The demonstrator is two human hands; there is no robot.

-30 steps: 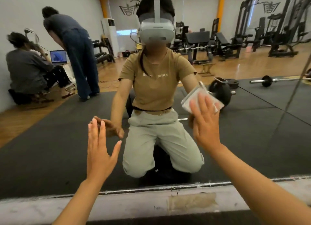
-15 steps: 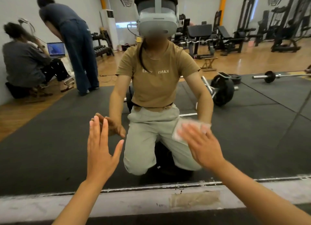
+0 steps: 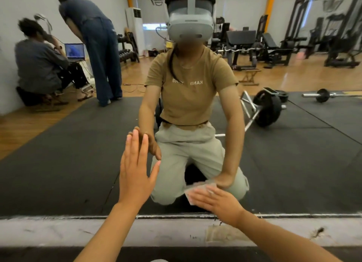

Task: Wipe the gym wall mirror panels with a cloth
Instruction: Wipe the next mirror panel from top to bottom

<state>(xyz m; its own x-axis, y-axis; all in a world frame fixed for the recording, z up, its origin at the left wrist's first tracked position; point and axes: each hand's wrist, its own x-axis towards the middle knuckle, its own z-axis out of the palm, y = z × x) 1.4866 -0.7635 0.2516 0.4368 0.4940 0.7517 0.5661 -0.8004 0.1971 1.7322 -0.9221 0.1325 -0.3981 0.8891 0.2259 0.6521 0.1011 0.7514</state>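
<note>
1. Right hand (image 3: 219, 202) is flat, fingers straight and spread, pressing the cloth (image 3: 193, 193) against the mirror (image 3: 58, 163) — a press, not a curled grip.
2. The cloth sits low on the panel, just above the mirror's bottom edge (image 3: 293, 215); only a pale, blurred sliver shows past the fingertips.
3. Big change: a second ago that hand and cloth were up near chest height in the reflection, half a second ago lower, and now they are down near the base — a downward, slightly leftward stroke.
4. My read: that stroke has about run out of glass, so the next pass likely starts on a fresh strip.
5. The cloth's long axis I cannot tell; the hand covers most of it, fingers pointing up and left.
6. Left hand (image 3: 135, 171) is open, fingers together and pointing up, palm braced on the glass, barely moved.
</note>
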